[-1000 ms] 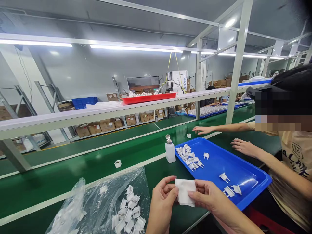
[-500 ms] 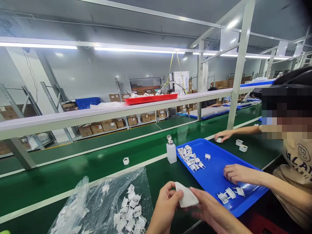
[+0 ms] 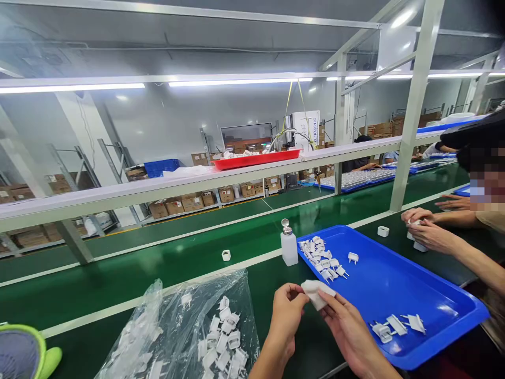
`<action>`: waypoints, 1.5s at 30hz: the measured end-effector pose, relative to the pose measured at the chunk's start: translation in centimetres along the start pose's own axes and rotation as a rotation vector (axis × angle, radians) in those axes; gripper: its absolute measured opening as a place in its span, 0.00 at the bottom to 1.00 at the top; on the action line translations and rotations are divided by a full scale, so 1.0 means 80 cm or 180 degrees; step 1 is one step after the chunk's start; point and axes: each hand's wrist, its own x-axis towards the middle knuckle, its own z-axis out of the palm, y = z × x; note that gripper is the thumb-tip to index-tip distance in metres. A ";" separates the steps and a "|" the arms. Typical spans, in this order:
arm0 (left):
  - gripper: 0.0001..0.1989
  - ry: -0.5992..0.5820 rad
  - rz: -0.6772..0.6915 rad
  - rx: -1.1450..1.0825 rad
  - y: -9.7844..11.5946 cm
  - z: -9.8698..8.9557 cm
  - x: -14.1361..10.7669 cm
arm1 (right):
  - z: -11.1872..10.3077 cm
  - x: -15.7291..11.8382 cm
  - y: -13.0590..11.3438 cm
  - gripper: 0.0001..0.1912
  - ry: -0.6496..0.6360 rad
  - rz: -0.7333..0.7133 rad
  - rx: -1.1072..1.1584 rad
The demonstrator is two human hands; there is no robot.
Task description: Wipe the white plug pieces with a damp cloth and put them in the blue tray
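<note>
A folded white cloth (image 3: 317,292) is pinched between my two hands, just in front of the blue tray (image 3: 386,287). My left hand (image 3: 286,313) has thumb and fingers closed at the cloth's left edge. On its right side, the fingers of my right hand (image 3: 344,322) close on the cloth. Whether a part lies inside its folds is hidden. White plug parts with pins (image 3: 321,258) are heaped at the tray's left end, and several more lie near its front. To the left, a clear plastic bag (image 3: 177,321) spreads under more white plug parts (image 3: 226,337).
A white pump bottle (image 3: 289,248) stands against the tray's left edge. A white housing (image 3: 226,255) sits on the green belt. At right, a co-worker's hands (image 3: 428,229) hold white parts. A green-rimmed fan-like object (image 3: 23,352) is at lower left; a red tray (image 3: 256,159) rests on the shelf.
The view has swung left. My hands have turned the cloth, which now looks more bunched. The co-worker's near hand has left the tray and joined the other at the white parts.
</note>
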 end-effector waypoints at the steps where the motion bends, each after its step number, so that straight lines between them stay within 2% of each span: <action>1: 0.09 0.0157 0.0004 0.0147 -0.004 0.004 0.016 | -0.002 0.008 -0.006 0.25 0.0056 -0.0022 0.0023; 6: 0.20 0.1219 0.0321 0.0981 -0.021 0.033 0.113 | -0.006 0.056 -0.041 0.11 0.0410 0.0070 0.0028; 8: 0.23 0.1469 0.0567 0.1255 -0.025 0.046 0.150 | -0.004 0.073 -0.053 0.06 0.0445 0.0142 0.0012; 12: 0.24 0.1607 0.1055 0.1605 -0.027 0.071 0.204 | 0.000 0.096 -0.068 0.04 0.0420 0.0250 -0.0022; 16: 0.21 0.1620 0.1324 0.1862 -0.027 0.080 0.230 | -0.004 0.109 -0.072 0.06 0.0402 0.0211 -0.0079; 20: 0.18 0.1484 0.1681 0.2257 -0.017 0.067 0.229 | -0.006 0.122 -0.067 0.09 0.0363 0.0125 -0.0184; 24: 0.16 0.1253 0.2348 0.2895 0.005 0.037 0.211 | 0.006 0.140 -0.050 0.11 0.0366 0.0008 -0.0098; 29: 0.34 0.0853 0.3155 0.3826 0.039 -0.004 0.191 | 0.041 0.151 -0.028 0.13 0.0312 0.0011 0.0242; 32: 0.39 0.0664 0.3477 0.4311 0.059 -0.024 0.185 | 0.058 0.149 -0.020 0.13 0.0248 0.0026 0.0381; 37: 0.40 0.0562 0.3715 0.4827 0.079 -0.042 0.177 | 0.068 0.143 -0.016 0.14 0.0169 0.0034 0.0480; 45: 0.42 0.0574 0.3679 0.4994 0.086 -0.040 0.165 | 0.070 0.130 -0.024 0.14 0.0199 0.0039 0.0438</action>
